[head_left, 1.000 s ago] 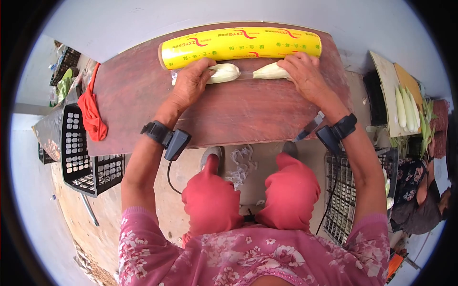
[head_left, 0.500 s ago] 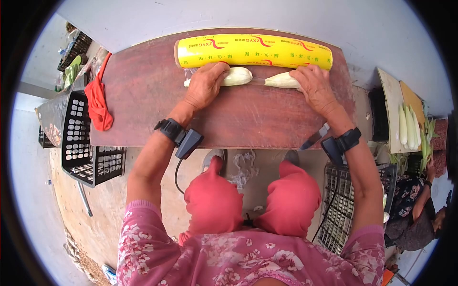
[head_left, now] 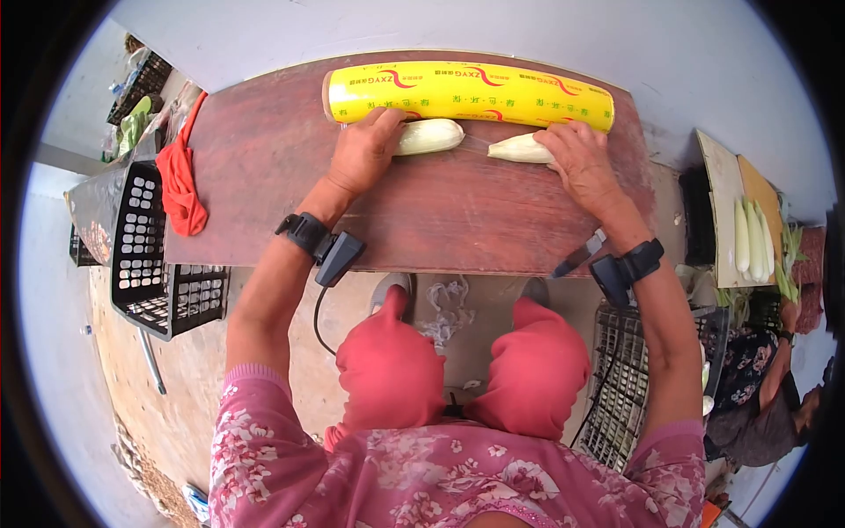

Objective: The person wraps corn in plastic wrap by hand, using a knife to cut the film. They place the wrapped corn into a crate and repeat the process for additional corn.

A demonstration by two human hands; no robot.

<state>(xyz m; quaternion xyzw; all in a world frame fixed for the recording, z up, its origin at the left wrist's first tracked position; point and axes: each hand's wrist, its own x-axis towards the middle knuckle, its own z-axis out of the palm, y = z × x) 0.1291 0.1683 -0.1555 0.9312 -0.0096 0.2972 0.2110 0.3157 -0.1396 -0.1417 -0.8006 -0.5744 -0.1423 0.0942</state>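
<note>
On the table [head_left: 264, 176], a pale ear of corn [head_left: 431, 136] lies crosswise, its left end covered by my left hand [head_left: 363, 151]. The fingers of that hand are curled around this end, close to the roll. A second pale ear of corn [head_left: 519, 149] points its narrow tip toward the first, with a gap between them. My right hand [head_left: 578, 165] is closed over its right end. Thin clear film shows faintly between the two ears. Just behind both hands lies a big yellow roll of cling film [head_left: 475, 92].
A knife [head_left: 581, 253] sits at the table's front edge, below my right wrist. Red cloth [head_left: 180, 189] hangs over the left side, beside black crates [head_left: 141, 238]. Another crate [head_left: 616, 378] stands right of my knees. More corn [head_left: 753, 238] lies on a board near another person [head_left: 766, 414].
My left hand has shifted slightly left along its ear of corn, uncovering less of the left end. My right hand and its ear stay nearly still.
</note>
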